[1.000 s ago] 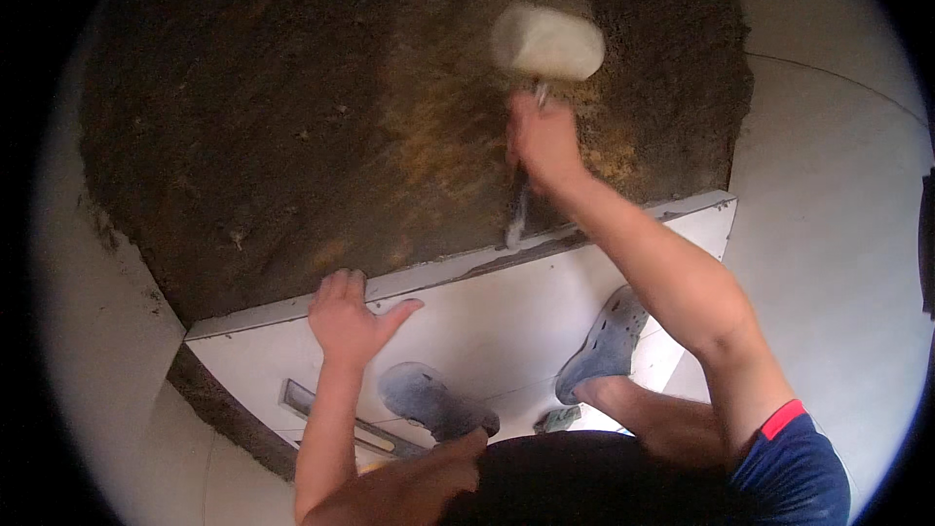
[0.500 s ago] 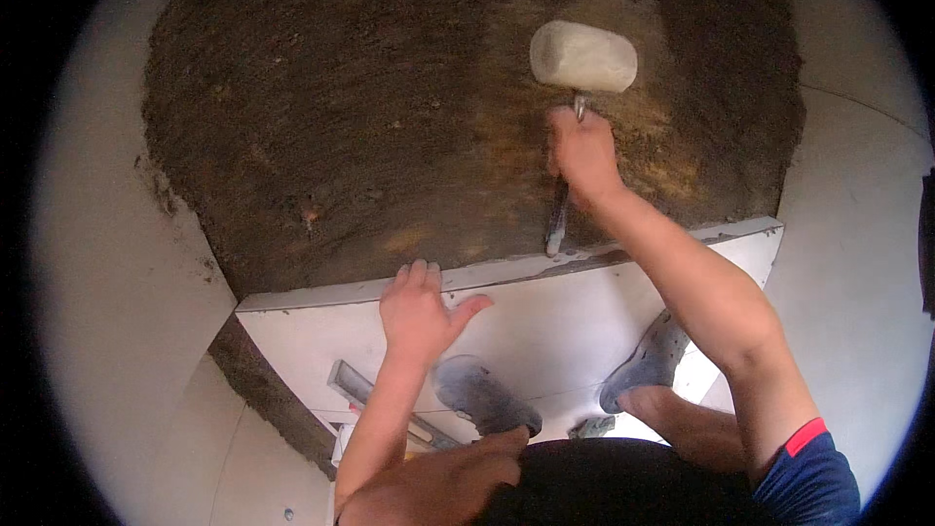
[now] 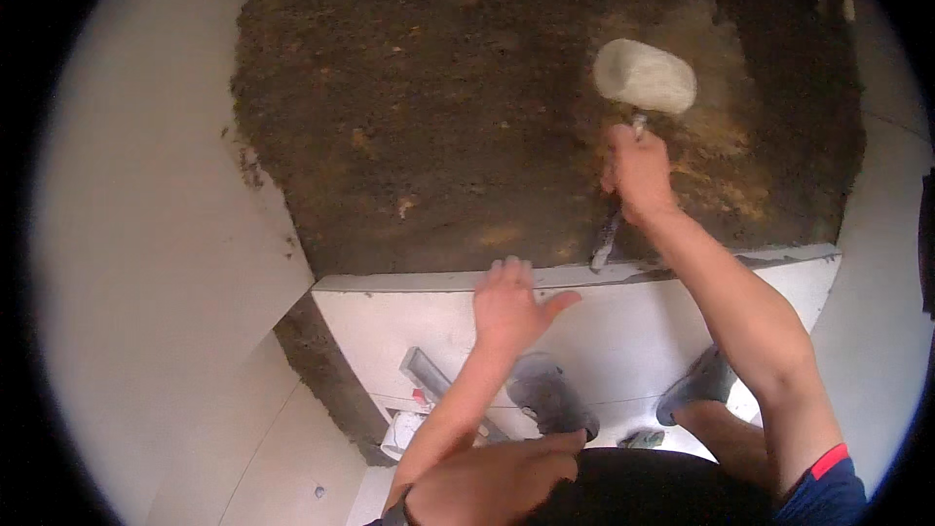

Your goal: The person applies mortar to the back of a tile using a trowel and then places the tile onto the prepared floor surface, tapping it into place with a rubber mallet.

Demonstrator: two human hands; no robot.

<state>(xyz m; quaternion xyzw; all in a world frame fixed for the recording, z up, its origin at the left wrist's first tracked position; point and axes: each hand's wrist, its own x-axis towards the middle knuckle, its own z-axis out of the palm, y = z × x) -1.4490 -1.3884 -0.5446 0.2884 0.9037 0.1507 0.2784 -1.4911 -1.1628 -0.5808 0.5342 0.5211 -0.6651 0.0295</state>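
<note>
My right hand (image 3: 641, 173) is closed around the handle of a mallet with a thick white head (image 3: 645, 76). The mallet is over rough brown mortar (image 3: 438, 127), its head pointing away from me and the handle's end near a pale slab's edge. Fingers forward and thumb stretched out to the right, my left hand (image 3: 511, 304) rests on the edge of that large white tile slab (image 3: 375, 323). Nothing shows in the left hand. Whether the mallet head touches the mortar I cannot tell.
Pale tiled surfaces (image 3: 166, 234) flank the mortar on the left and right. Beside my left forearm lies a grey metal bar (image 3: 426, 375), near a white roll-like object (image 3: 400, 433). My dark shoes (image 3: 550, 394) are below the slab edge, with a small dark lump (image 3: 641, 439) between them.
The view has shifted, so the whole scene sits farther right in the picture. My right hand keeps its grip on the mallet, and my left hand stays on the slab edge.
</note>
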